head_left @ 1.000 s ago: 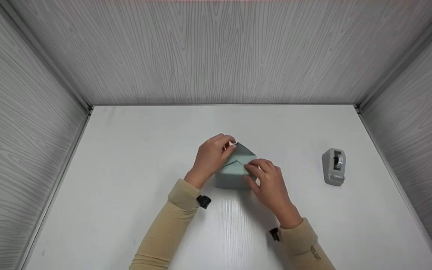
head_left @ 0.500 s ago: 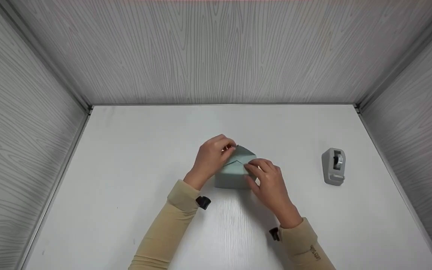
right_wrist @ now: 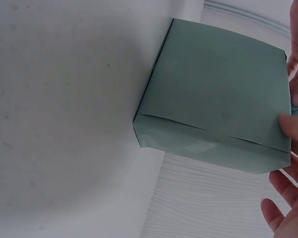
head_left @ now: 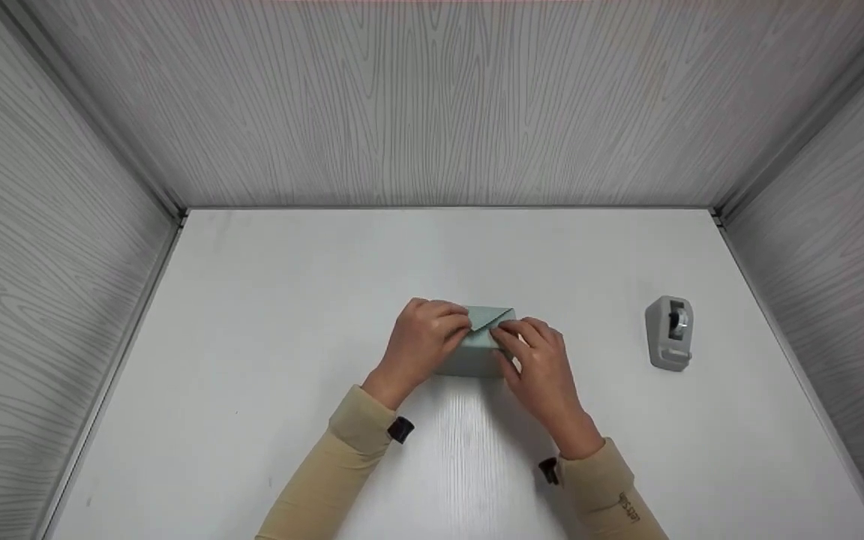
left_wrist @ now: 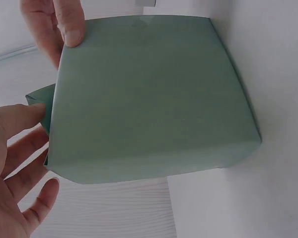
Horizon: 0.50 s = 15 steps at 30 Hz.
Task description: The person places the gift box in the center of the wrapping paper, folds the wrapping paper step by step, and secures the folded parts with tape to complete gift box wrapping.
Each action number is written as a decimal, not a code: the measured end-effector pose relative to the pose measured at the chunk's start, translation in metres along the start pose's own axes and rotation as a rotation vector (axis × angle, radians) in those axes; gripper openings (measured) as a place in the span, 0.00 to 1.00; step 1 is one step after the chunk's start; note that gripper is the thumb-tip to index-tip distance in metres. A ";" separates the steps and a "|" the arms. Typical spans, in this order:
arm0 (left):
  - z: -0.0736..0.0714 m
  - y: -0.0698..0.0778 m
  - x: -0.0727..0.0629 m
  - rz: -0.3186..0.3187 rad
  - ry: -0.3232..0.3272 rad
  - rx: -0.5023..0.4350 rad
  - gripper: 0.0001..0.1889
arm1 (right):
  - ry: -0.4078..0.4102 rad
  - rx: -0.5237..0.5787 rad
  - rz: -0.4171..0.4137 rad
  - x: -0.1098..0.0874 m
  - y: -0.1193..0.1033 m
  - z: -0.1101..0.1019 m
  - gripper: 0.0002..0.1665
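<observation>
A box covered in pale green paper sits mid-table between both hands. On its top, a triangular paper flap is folded over toward the person. My left hand pinches this flap between thumb and fingers; in the left wrist view the flap juts past the box edge. My right hand grips the box's near top edge, its thumb on the front face and fingers on top. A shiny patch like clear tape shows on one side in the right wrist view. The fingers hide part of the top.
A grey tape dispenser with a roll stands on the white table at the right. Grey wood-grain panels close off the back and both sides.
My left hand has drawn the flap's tip toward the person, so the flap, upright before, now lies down over the top. The right hand has stayed nearly still.
</observation>
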<state>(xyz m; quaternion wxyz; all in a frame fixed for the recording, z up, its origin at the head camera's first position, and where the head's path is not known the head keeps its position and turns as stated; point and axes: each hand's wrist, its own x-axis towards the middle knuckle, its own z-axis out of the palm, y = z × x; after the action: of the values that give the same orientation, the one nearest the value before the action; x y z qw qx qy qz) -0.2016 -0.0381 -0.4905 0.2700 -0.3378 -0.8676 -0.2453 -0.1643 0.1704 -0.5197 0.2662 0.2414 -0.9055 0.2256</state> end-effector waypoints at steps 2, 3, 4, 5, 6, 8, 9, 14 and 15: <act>0.002 0.001 -0.003 0.004 0.000 0.030 0.04 | 0.014 0.004 -0.002 0.000 0.000 0.001 0.18; 0.003 0.002 -0.004 0.004 0.001 0.039 0.04 | 0.021 0.009 -0.004 0.000 0.001 0.001 0.18; 0.004 0.003 -0.006 0.007 0.002 0.047 0.03 | 0.028 0.012 -0.006 0.000 0.001 0.002 0.18; 0.004 0.003 -0.007 0.009 0.003 0.055 0.03 | 0.034 0.016 -0.008 0.000 0.001 0.002 0.18; 0.005 0.004 -0.008 0.013 0.004 0.063 0.03 | 0.041 0.020 -0.009 0.000 0.001 0.002 0.18; 0.005 0.004 -0.011 0.026 0.003 0.073 0.04 | 0.053 0.024 -0.010 0.000 0.002 0.003 0.19; 0.005 0.005 -0.012 0.035 -0.001 0.080 0.04 | 0.058 0.024 -0.008 0.000 0.002 0.003 0.20; 0.005 0.003 -0.023 0.062 -0.059 0.118 0.12 | 0.041 0.006 0.014 0.001 0.002 0.003 0.24; 0.005 0.003 -0.025 0.062 -0.069 0.124 0.13 | 0.031 0.001 0.013 0.002 0.003 0.003 0.25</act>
<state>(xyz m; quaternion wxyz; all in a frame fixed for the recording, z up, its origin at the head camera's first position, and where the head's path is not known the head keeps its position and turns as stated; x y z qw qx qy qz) -0.1858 -0.0443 -0.5096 0.2678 -0.3555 -0.8791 -0.1705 -0.1679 0.1704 -0.5217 0.2787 0.2320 -0.9027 0.2316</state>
